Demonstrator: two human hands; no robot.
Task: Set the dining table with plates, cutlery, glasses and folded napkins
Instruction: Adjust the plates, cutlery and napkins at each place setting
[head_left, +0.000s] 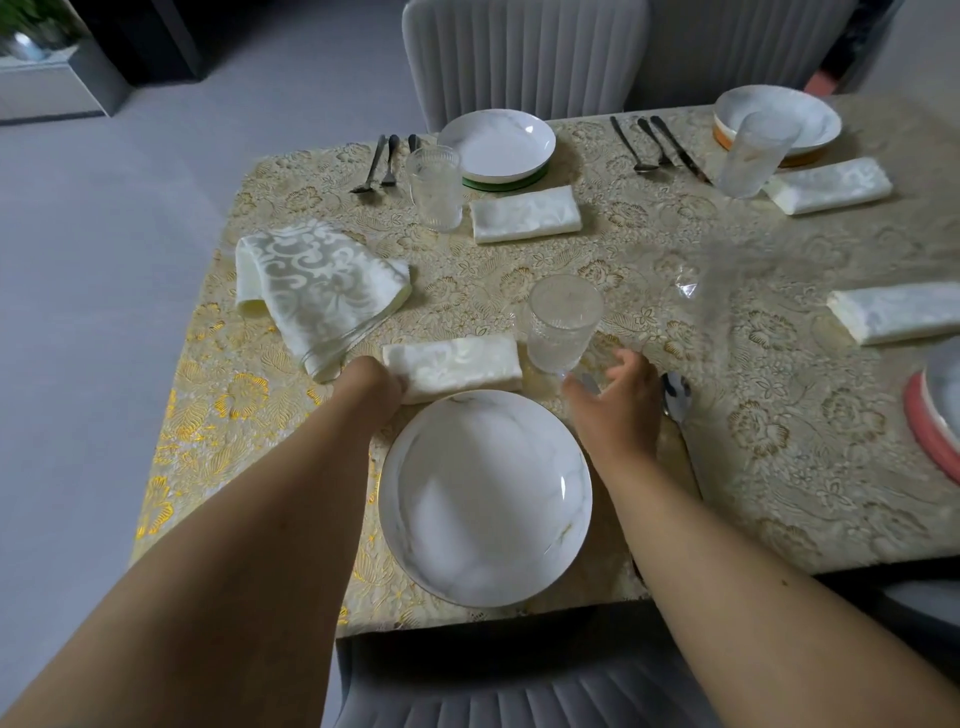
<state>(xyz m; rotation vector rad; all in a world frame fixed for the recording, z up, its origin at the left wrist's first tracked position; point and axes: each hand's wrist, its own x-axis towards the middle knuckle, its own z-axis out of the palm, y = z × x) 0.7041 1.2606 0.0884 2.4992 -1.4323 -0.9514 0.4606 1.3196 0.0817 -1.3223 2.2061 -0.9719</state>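
Four places mostly set from what I see. Left hand grips folded cream damask napkin above near white marbled plate; right hand relaxed, empty, beside ribbed clear glass. Loosely folded spare napkin still unplaced, I guess.

We see a dim, flat, greyish scene with soft, faint shadows. Gold thread glints on the tablecloth along its left edge. A smeared, ghostly blur hangs over the table's right side, and the right hand is motion-blurred. Wide-angle distortion bends the table's edges and stretches the forearms.
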